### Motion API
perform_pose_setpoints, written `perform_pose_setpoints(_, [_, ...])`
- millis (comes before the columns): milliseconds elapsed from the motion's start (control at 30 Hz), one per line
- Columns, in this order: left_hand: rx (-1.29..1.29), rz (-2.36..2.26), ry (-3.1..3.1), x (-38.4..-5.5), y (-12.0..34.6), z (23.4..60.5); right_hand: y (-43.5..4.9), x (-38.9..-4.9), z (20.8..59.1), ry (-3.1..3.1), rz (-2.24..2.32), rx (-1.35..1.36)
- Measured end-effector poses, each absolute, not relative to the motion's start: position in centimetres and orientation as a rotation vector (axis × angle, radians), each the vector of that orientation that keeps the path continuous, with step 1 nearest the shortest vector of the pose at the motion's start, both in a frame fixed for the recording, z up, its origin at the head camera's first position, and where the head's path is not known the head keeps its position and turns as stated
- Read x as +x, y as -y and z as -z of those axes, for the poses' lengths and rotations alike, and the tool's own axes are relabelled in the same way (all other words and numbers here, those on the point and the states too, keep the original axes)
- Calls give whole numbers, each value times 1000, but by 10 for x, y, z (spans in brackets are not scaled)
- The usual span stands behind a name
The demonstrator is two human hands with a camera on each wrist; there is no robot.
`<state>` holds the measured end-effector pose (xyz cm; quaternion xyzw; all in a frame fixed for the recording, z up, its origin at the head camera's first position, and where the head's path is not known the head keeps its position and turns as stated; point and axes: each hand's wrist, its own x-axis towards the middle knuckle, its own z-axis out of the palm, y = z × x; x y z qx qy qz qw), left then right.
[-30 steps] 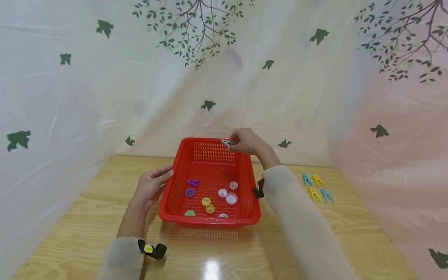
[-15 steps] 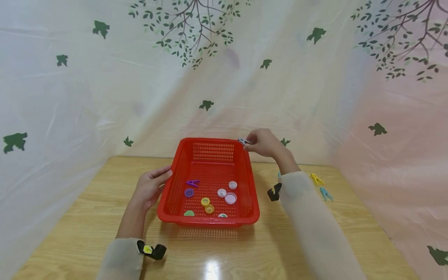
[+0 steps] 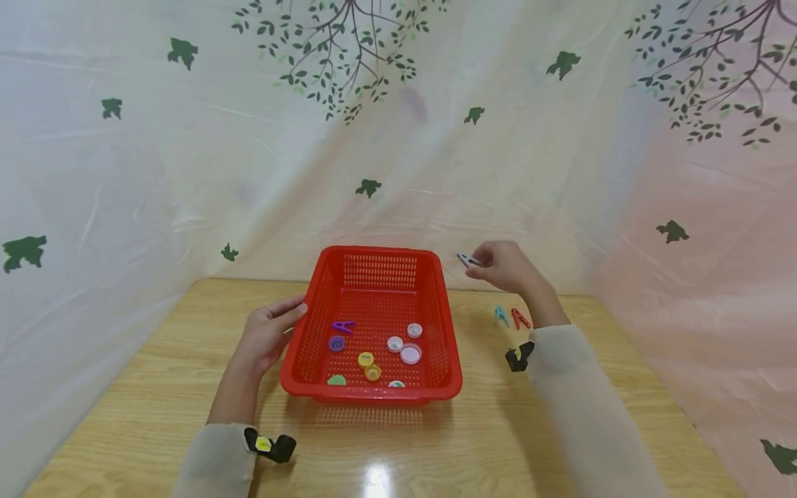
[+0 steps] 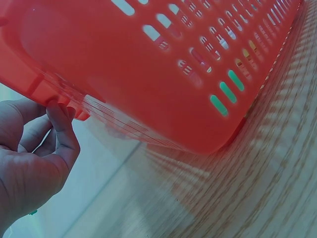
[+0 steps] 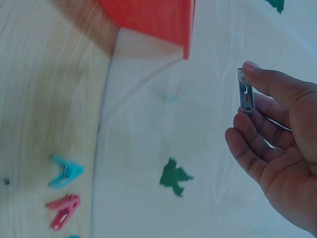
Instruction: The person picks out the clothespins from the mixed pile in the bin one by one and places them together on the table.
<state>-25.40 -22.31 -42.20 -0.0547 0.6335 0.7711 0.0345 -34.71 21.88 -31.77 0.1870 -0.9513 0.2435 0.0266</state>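
Note:
My left hand [image 3: 264, 335] grips the left rim of a red plastic basket [image 3: 450, 332]; in the left wrist view its fingertips [image 4: 53, 110] pinch that rim. Up beyond the basket's right side, my right hand [image 3: 507, 266] pinches a grey clothespin [image 5: 246, 91] between thumb and fingers, in the air above the table's back edge. Inside the basket lie a purple clothespin [image 3: 343, 326], a purple cap [image 3: 336, 343], yellow caps [image 3: 365, 360], white and pale pink caps [image 3: 410, 354] and a green one [image 3: 337, 380].
On the wooden table [image 3: 473, 443], right of the basket, lie a blue clothespin [image 3: 501, 316] and a red clothespin [image 3: 520, 319]. My right sleeve [image 3: 591, 401] covers part of the table there. A patterned plastic sheet [image 3: 398, 152] hangs behind the table.
My right hand has moved right with the grey clothespin, from over the basket's far right to beyond its side. Its sleeve now hides other clothespins and uncovers the red one. My left hand stays put.

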Motion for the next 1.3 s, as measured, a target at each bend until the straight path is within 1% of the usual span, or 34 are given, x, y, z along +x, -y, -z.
perform_pose_setpoints(333, [-176,-2365,-1948,-253,222,422,-260,-335,338,2977,-742,490])
perform_pose_setpoints(633, [-169,-2372,-1952,-252,223,422,-286,-328,355,3002,-750,429])
perform_pose_setpoints(1300, [-165,-2397,-1930,-254,222,424,-324,-315,378,3081,-641,408])
